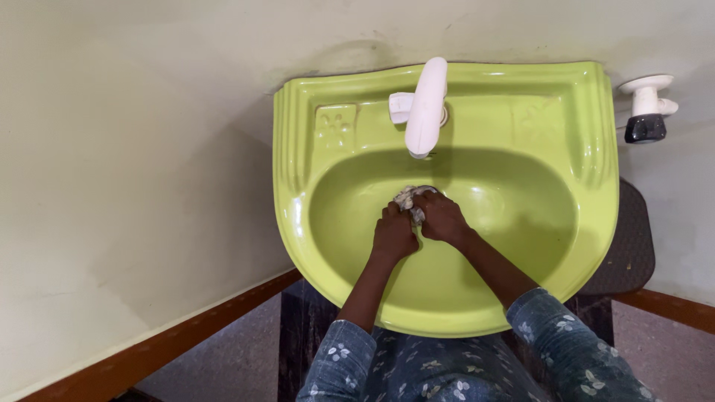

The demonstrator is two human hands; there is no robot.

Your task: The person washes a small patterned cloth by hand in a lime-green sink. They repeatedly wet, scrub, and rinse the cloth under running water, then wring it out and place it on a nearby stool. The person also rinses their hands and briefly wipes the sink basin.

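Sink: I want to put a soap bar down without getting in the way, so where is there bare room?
The flat back ledge of the sink right of the tap is bare; so is the ledge left of it. The bowl's right half is open too. The middle, under the tap, is crowded: left hand and right hand squeeze a rag.

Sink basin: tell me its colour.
The sink basin is bright lime green, seen best in the head view.

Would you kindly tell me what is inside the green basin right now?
Inside the green basin, both hands, left and right, grip a small pale cloth below the white tap. The hands and cloth hide the basin floor beneath them, so any drain there cannot be seen.
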